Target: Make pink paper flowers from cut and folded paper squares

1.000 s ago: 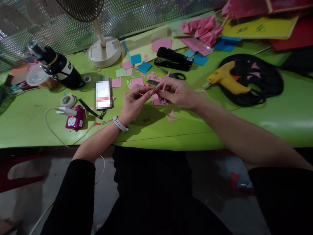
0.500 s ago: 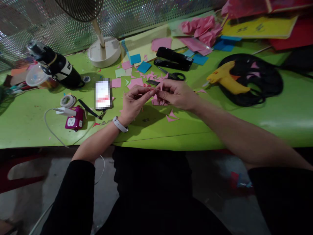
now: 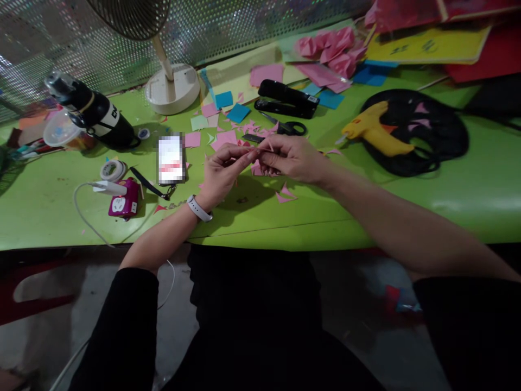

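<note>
Over the green table, my left hand (image 3: 223,172) and my right hand (image 3: 287,158) meet fingertip to fingertip. Both are closed in a pinch on a small piece of pink paper (image 3: 267,145), mostly hidden by the fingers. A white band circles my left wrist. Pink paper scraps (image 3: 260,129) lie just beyond the fingers, and a triangular pink scrap (image 3: 286,194) is nearer to me. Behind my right hand rest black-handled scissors (image 3: 293,128) and a black stapler (image 3: 288,99). The phone (image 3: 171,159), its screen lit and blurred out, lies left of my left hand.
A yellow glue gun (image 3: 378,130) lies on a coiled black item at right. Folded pink paper shapes (image 3: 331,46) sit at the back. To the left are a fan (image 3: 173,92), a black bottle (image 3: 101,117), a tape roll (image 3: 113,170) and a purple power adapter (image 3: 124,201).
The fingertips have shifted slightly, and the pink paper between them shows at a slightly different angle. The whole view has moved a little; the things on the table stay in place.
</note>
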### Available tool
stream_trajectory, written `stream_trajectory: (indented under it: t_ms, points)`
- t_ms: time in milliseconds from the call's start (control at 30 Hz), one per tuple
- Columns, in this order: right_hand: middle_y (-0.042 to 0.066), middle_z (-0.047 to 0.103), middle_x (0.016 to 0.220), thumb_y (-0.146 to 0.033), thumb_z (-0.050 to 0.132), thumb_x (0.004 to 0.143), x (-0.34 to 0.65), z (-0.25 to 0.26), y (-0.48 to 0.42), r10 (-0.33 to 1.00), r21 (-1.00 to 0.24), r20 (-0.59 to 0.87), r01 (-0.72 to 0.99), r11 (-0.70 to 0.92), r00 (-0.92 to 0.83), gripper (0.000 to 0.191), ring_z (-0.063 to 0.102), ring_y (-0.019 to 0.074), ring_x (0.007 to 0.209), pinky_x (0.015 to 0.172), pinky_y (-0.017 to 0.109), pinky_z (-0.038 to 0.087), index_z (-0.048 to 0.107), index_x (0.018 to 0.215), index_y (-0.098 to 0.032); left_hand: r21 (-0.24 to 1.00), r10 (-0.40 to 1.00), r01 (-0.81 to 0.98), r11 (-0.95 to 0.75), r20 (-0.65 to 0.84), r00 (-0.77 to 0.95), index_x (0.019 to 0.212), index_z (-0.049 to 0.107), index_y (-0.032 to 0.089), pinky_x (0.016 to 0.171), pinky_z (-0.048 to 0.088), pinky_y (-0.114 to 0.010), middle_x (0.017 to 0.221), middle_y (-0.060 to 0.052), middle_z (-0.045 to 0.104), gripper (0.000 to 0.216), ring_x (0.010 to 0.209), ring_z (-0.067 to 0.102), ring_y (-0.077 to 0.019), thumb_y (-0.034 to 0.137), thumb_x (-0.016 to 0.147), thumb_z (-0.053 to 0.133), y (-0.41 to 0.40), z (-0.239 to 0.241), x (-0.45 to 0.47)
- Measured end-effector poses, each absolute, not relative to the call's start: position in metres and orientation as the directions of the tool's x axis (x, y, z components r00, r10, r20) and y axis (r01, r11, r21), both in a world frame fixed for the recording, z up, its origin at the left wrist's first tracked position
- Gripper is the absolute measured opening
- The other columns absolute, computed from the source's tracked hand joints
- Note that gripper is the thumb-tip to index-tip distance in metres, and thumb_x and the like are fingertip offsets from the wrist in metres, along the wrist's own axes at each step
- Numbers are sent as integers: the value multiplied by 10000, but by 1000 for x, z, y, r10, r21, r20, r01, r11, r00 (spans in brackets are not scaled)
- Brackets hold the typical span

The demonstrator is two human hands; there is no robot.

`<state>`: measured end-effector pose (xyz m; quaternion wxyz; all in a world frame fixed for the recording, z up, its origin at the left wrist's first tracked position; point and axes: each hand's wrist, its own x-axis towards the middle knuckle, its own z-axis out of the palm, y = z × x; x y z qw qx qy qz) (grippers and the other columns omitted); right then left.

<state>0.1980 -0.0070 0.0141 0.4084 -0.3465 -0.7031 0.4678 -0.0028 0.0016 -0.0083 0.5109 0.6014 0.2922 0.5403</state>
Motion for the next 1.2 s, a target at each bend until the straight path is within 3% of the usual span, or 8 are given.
stream_trajectory:
  t_ms: [200,400,833,1200]
  points:
    - [-13,636,696,-468,733,964,199,10,-5,830,-947,270,21,320,-488,252,569,135,584,576,294,529,631,905,-245,925,894,-232,-301,358,267,894,821,239,836,613,-302,900,-14,743,168,860,714,-114,374,828,895,3,-9,-3]
    - [-13,640,703,-587,752,931,201,14,-5,829,-953,251,19,301,-499,367,575,131,580,565,281,511,643,958,-237,929,906,-256,-268,334,262,856,825,230,823,606,-273,885,-9,752,284,842,716,-106,477,758,925,-1,-3,-1]
    - [-30,632,698,-526,738,961,202,13,-5,802,-927,324,0,374,-502,302,518,101,559,538,258,436,661,941,-234,931,906,-321,-175,279,317,857,823,240,904,604,-329,899,-5,745,177,888,718,-122,366,787,925,-2,-3,-2]
    - [-27,651,719,-497,758,952,203,10,-2,810,-952,260,0,306,-526,279,560,116,595,593,271,488,650,960,-240,916,882,-311,-253,350,314,904,837,267,889,611,-320,920,0,761,220,880,723,-119,441,791,912,1,-7,-1]
